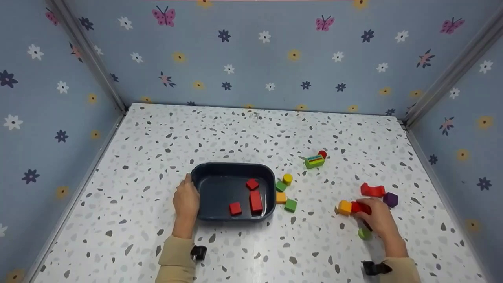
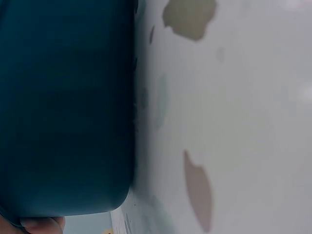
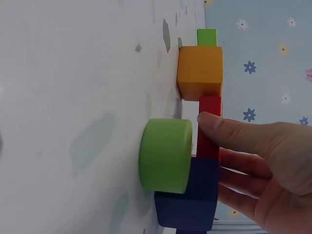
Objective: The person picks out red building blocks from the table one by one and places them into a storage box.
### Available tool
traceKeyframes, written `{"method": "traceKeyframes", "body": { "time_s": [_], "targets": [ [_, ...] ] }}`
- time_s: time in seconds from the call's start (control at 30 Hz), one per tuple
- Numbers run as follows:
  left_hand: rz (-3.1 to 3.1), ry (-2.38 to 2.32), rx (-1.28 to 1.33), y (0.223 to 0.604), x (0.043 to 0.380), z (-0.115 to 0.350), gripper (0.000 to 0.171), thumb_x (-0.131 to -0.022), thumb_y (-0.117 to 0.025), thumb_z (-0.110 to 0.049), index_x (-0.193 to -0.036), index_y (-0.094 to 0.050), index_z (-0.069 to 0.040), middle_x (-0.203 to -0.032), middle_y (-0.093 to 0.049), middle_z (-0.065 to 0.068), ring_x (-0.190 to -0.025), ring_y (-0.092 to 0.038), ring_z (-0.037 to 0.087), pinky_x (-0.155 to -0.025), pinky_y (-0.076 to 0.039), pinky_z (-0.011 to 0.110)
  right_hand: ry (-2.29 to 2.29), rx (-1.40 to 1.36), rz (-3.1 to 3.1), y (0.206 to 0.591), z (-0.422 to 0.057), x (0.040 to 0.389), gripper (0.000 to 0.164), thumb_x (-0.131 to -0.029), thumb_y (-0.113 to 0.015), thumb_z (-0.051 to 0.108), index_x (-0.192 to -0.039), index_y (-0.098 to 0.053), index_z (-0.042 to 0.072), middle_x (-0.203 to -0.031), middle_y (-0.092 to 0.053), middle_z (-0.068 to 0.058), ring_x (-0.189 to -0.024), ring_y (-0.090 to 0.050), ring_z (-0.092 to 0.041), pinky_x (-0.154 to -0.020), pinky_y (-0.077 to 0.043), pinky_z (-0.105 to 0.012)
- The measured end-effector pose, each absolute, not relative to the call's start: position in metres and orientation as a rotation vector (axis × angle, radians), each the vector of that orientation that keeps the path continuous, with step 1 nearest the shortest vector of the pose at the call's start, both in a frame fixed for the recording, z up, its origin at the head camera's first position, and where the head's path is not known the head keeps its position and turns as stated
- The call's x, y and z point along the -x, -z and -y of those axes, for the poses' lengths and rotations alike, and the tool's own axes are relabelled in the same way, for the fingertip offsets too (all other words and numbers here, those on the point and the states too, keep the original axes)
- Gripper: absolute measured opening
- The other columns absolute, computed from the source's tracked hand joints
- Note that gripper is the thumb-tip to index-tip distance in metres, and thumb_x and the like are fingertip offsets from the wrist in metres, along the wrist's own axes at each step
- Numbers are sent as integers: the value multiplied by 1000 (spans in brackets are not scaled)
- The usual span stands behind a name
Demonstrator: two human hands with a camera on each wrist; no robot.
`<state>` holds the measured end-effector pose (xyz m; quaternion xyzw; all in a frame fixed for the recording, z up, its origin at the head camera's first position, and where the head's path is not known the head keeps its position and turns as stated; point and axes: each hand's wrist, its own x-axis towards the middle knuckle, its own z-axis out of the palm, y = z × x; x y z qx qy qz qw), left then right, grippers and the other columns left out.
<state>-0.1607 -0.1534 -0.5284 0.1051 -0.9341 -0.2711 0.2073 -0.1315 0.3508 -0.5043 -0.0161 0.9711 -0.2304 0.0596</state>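
Note:
My left hand (image 1: 186,199) holds the left rim of a dark blue tray (image 1: 232,166). In the left wrist view the outer wall of the tray (image 2: 68,117) fills one side, with fingertips (image 2: 43,225) at its rim. At the right, my right hand (image 1: 376,217) pinches a red block (image 1: 358,207), thumb on its near face. An orange block (image 1: 345,207) sits just left of it. A green cylinder (image 3: 165,155) and a dark blue block (image 3: 187,207) stand close by the fingers in the right wrist view. Several red blocks (image 1: 256,201) lie inside the tray.
By the tray's right wall are a yellow cylinder (image 1: 287,179), a yellow block (image 1: 281,197) and green blocks (image 1: 290,205). Farther back lie a striped green block (image 1: 314,161) and a red round piece (image 1: 322,154). A red curved block (image 1: 372,190) and a purple block (image 1: 390,199) sit beyond my right hand.

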Motion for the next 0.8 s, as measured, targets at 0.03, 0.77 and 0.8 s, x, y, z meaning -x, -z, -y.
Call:
{"method": "traceKeyframes", "body": {
  "time_s": [0.03,0.77,0.8],
  "targets": [
    [2599,757,-289,528,161,153,29,-87,-46,1,-114,-52,9,-82,-58,26,-64,-57,44,-52,-44,50,697,41,-2939,503,-350,131,41,-77,-67,7,-115,-55,-3,-114,-50,-25,-104,-44,-40,-89,-32,-56],
    [2604,762,-320,528,161,153,29,-86,-47,1,-114,-52,9,-83,-58,26,-66,-57,45,-54,-44,51,792,210,-3074,471,-310,127,38,-75,-69,3,-112,-59,2,-108,-53,-20,-96,-51,-36,-82,-41,-51],
    [2602,761,-320,527,161,153,29,-86,-47,1,-114,-52,9,-83,-58,26,-66,-57,45,-53,-44,51,800,212,-3073,470,-307,127,39,-74,-69,2,-112,-59,2,-108,-53,-19,-96,-52,-35,-82,-42,-50]
  ]
}}
